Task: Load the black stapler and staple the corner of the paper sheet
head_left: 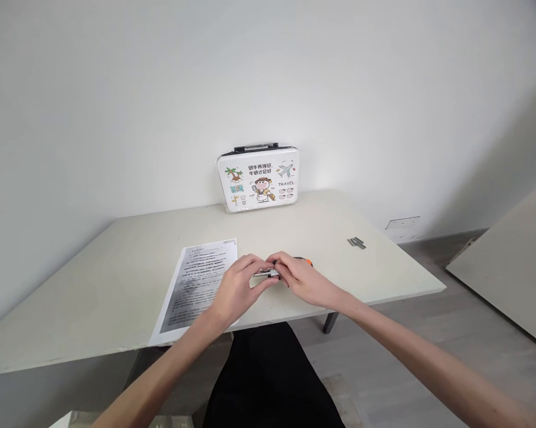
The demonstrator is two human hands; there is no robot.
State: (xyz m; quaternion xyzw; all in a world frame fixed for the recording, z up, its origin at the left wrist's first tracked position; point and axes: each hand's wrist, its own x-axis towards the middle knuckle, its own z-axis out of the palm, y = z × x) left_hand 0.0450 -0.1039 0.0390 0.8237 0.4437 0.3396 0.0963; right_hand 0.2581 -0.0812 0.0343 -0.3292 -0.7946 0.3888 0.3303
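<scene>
A stapler (268,273), with metal showing on its left and black and orange (309,262) on its right, is held between both hands near the table's front edge. My left hand (241,285) curls around the metal end, thumb below and fingers above. My right hand (301,279) pinches at the middle, its fingertips meeting those of the left. Much of the stapler is hidden behind the fingers. Several grey staple strips (356,242) lie on the table to the right. Left of the hands lies a printed sheet of paper (200,285), partly behind my left hand.
A white cartoon-printed case (259,178) with a black handle stands at the back of the table (93,285), against the wall. The table's right edge drops to a grey floor. A pale panel (513,267) stands farther right.
</scene>
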